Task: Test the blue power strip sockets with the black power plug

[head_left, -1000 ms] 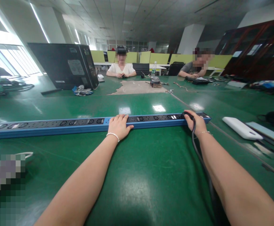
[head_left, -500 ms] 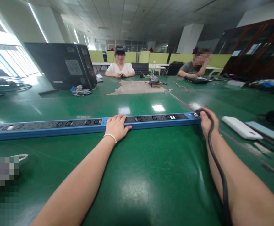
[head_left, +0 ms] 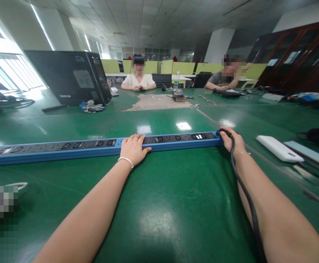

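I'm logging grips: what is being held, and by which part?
The right hand holds the black cable by its plug end; the left hand rests on the blue power strip.

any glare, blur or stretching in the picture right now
Head view: bright glare patches lie on the green table beyond the blue power strip; head view: the window at left is washed out; head view: the black computer case looks slanted, likely wide-angle distortion.
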Motion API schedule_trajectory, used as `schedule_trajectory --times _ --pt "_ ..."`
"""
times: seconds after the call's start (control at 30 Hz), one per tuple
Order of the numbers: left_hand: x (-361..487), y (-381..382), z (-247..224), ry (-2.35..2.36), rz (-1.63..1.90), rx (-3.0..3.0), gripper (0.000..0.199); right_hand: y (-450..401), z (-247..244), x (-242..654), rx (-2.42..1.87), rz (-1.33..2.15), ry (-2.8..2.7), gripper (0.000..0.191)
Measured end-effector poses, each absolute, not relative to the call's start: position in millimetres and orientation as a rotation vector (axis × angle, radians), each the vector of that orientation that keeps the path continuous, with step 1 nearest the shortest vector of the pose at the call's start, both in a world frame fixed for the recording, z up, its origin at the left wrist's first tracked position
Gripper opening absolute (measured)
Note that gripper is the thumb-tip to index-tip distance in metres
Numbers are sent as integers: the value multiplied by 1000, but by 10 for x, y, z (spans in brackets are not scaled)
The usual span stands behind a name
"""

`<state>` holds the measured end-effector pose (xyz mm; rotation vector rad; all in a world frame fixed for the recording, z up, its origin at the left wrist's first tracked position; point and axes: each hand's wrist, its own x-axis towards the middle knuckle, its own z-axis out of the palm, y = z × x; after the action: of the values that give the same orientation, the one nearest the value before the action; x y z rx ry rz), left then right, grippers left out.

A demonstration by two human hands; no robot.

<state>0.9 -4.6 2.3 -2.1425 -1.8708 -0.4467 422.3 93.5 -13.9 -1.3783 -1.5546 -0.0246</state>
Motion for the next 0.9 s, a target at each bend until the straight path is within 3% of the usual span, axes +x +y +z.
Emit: schedule_trajectory --times 0.57,0.9 --pt "4 -46 12 -1860 -468 -2134 57 850 -134 4167 -1500 -107 -1520 34" --pt "8 -36 14 -1862 -474 -2144 56 886 -59 4107 -1164 -6 -1223 34"
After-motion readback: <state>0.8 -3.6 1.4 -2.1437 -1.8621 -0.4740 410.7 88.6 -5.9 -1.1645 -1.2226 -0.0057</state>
